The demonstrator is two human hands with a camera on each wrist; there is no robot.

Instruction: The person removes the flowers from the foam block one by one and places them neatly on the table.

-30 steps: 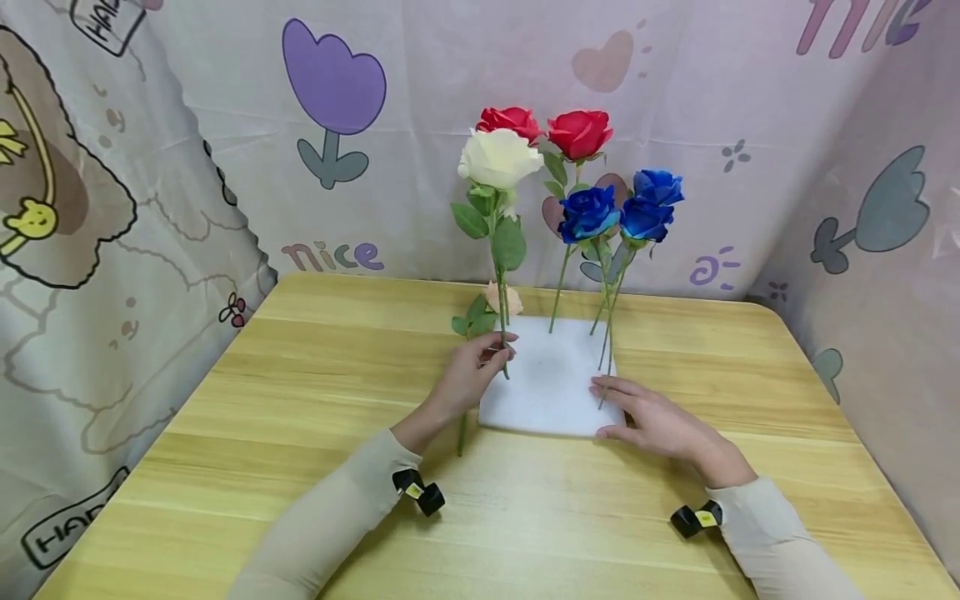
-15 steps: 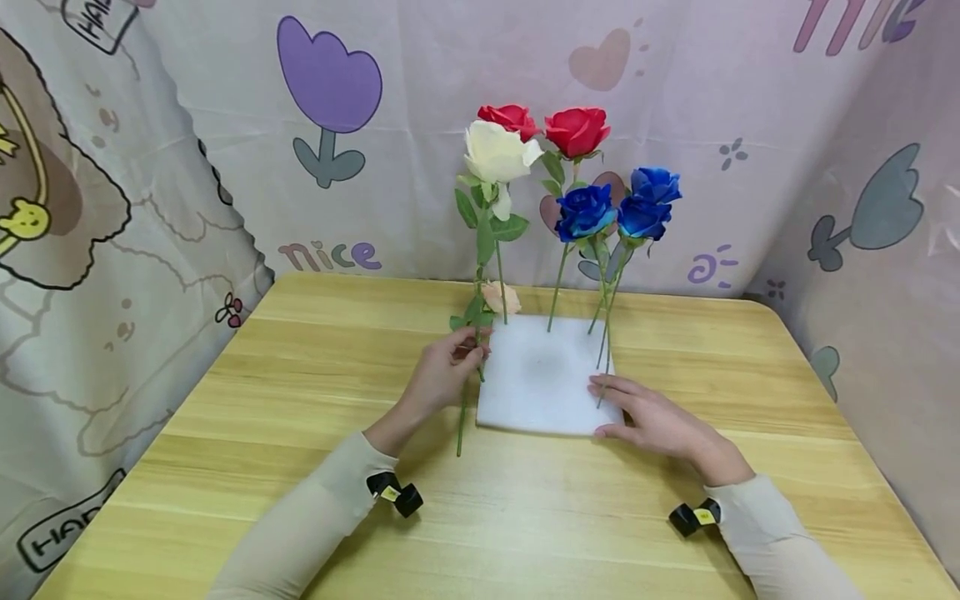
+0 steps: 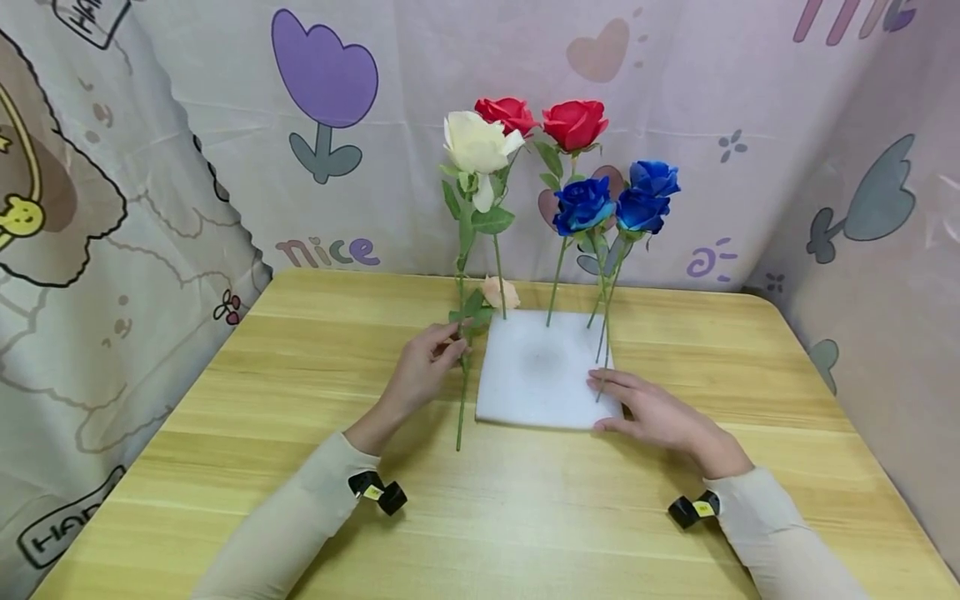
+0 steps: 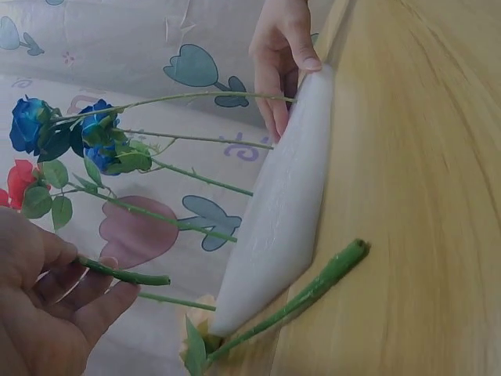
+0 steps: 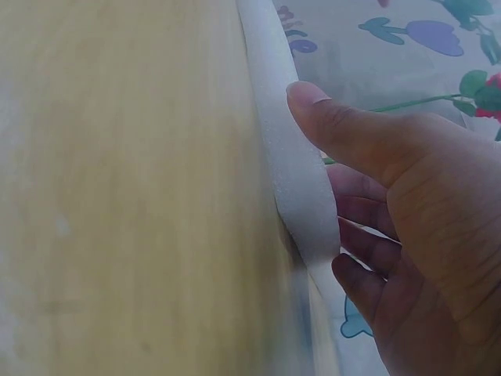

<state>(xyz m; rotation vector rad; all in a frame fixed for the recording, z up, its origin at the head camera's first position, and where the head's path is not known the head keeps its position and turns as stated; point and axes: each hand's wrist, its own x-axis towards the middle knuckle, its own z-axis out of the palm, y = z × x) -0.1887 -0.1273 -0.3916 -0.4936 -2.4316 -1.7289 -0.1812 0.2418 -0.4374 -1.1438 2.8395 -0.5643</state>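
My left hand point(image 3: 423, 362) pinches the stem of a white rose point(image 3: 480, 142) between thumb and fingers, left of a white foam block point(image 3: 540, 392). The rose stands nearly upright in the head view. In the left wrist view the lower end of its stem point(image 4: 133, 275) sticks out free past the fingertips. At the block's right front corner, my right hand point(image 3: 663, 417) rests with its fingers on top and its thumb point(image 5: 313, 102) against the front edge. Red roses point(image 3: 575, 125) and blue roses point(image 3: 583, 207) stand with their stems in the block.
A peach rose point(image 3: 501, 293) lies on the wooden table point(image 3: 525, 517) along the block's left side, its green stem point(image 4: 313, 286) pointing toward the front. Behind the table hangs a printed curtain point(image 3: 450, 50).
My left hand has carried the white rose leftward, from over the foam block to beside it, over the peach rose's stem. My right hand has stayed at the corner.
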